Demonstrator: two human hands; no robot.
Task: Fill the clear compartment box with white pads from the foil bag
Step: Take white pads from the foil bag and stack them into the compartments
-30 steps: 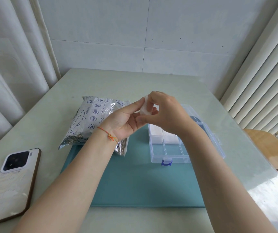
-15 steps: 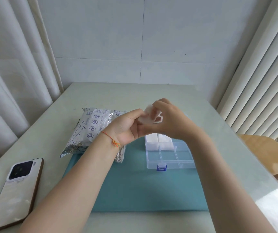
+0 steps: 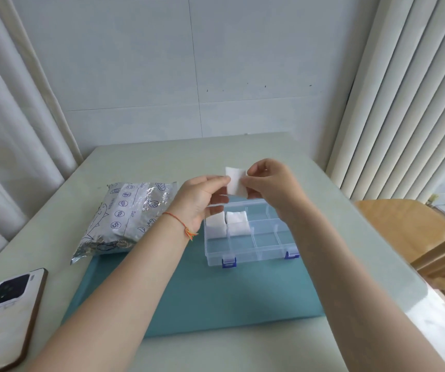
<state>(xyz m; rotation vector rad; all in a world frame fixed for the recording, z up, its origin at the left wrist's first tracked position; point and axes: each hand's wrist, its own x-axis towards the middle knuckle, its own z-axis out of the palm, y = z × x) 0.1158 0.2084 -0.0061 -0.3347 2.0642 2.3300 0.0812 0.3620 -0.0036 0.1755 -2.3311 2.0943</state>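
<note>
A thin white pad [image 3: 237, 182] hangs in the air above the far edge of the clear compartment box [image 3: 264, 245]. My left hand [image 3: 201, 201] pinches its left edge and my right hand [image 3: 271, 183] pinches its right edge. The box sits open on a teal mat [image 3: 216, 296], with blue latches at its front. White pads [image 3: 238, 222] fill two of its far-left compartments; the nearer and right compartments hold nothing. The foil bag [image 3: 128, 216] lies to the left of the box, partly on the mat.
A white phone [image 3: 6, 318] lies face down at the table's near left corner. A wooden chair [image 3: 414, 237] stands past the table's right edge. Curtains hang on both sides, and a tiled wall stands behind the table.
The pad, bunched between both hands before, is now spread flat between my two pinching hands. The hands have drawn apart a little, and the camera has tilted up.
</note>
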